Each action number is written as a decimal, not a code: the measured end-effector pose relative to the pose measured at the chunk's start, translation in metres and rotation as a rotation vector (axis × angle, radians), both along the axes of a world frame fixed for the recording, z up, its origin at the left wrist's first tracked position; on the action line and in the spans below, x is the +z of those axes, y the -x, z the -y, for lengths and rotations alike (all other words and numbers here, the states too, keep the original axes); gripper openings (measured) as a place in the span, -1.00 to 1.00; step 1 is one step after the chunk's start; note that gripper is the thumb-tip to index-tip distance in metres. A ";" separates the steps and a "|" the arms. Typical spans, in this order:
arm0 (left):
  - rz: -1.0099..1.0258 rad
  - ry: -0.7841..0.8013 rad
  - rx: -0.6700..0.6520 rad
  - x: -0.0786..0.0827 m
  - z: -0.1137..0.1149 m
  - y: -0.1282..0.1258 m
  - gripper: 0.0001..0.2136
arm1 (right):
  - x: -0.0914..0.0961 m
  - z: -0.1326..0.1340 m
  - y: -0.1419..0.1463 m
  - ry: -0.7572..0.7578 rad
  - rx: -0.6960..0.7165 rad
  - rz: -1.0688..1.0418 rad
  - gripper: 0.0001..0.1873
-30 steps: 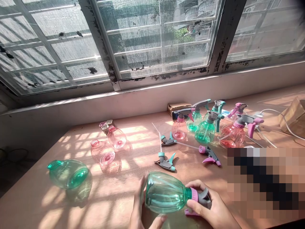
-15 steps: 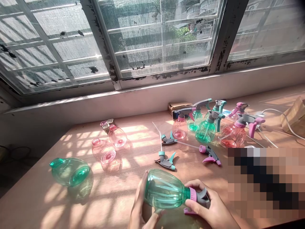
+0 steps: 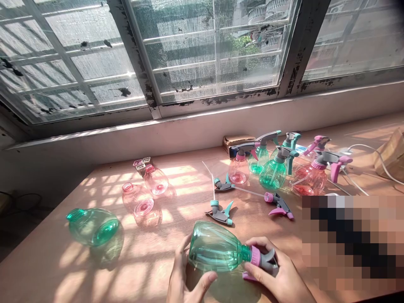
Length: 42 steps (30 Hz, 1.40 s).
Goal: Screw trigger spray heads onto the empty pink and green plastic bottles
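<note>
I hold a clear green spray bottle (image 3: 216,248) on its side just above the wooden table (image 3: 47,269). My left hand (image 3: 183,280) is wrapped around the bottle's round base, thumb underneath. My right hand (image 3: 277,277) is closed on the pink-and-grey spray head (image 3: 263,261) fitted on the bottle's neck. Just beyond the bottle lies a loose grey-and-teal spray head (image 3: 220,211) with its thin tube.
A capless green bottle (image 3: 93,226) and two capless pink bottles (image 3: 142,204) (image 3: 156,181) lie at the left. Several assembled spray bottles (image 3: 274,172) stand at the back right, with loose spray heads (image 3: 279,205) (image 3: 222,184), a small cardboard box (image 3: 236,141), a white cable (image 3: 375,158) and a brown bag (image 3: 391,153).
The bottle's base has tipped a little upward and away from me. My left thumb has shifted under the base. The right hand stays on the spray head.
</note>
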<state>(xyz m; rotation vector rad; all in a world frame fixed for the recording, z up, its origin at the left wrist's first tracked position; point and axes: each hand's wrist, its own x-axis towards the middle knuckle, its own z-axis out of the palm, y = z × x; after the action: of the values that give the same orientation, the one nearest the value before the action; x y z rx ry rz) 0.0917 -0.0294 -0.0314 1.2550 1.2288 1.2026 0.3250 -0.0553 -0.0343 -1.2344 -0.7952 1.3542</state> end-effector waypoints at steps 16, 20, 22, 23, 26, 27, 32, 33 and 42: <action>-0.095 -0.044 -0.090 0.004 0.001 0.004 -0.23 | 0.004 0.005 0.000 0.023 0.075 -0.035 -0.50; -0.097 -0.032 -0.093 -0.005 0.000 0.005 -0.26 | 0.004 0.005 -0.001 0.041 0.056 -0.065 -0.47; -0.079 -0.017 -0.085 -0.011 0.001 0.002 -0.26 | 0.003 0.004 -0.003 0.049 0.043 -0.086 -0.46; -0.065 -0.005 -0.074 -0.014 0.001 0.001 -0.27 | 0.003 0.004 -0.003 0.052 0.041 -0.094 -0.45; -0.024 0.026 -0.061 -0.019 0.003 -0.001 -0.25 | 0.005 0.005 -0.003 0.064 0.033 -0.102 -0.43; -0.019 0.021 -0.073 -0.019 0.003 -0.001 -0.22 | 0.006 0.005 -0.002 0.065 0.028 -0.097 -0.43; -0.099 -0.081 -0.082 -0.017 0.000 0.008 -0.25 | 0.014 0.004 0.001 0.024 0.055 -0.064 -0.48; -0.119 -0.094 -0.072 -0.016 -0.001 0.009 -0.26 | 0.015 0.004 0.000 0.020 0.059 -0.064 -0.49; -0.077 -0.028 -0.066 -0.005 0.003 -0.002 -0.28 | 0.002 0.005 -0.004 0.093 0.028 -0.108 -0.41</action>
<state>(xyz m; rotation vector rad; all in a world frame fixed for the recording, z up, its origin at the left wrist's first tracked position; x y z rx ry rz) 0.0936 -0.0321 -0.0365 1.3633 1.2208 1.1362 0.3292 -0.0603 -0.0320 -1.2152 -0.6830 1.4823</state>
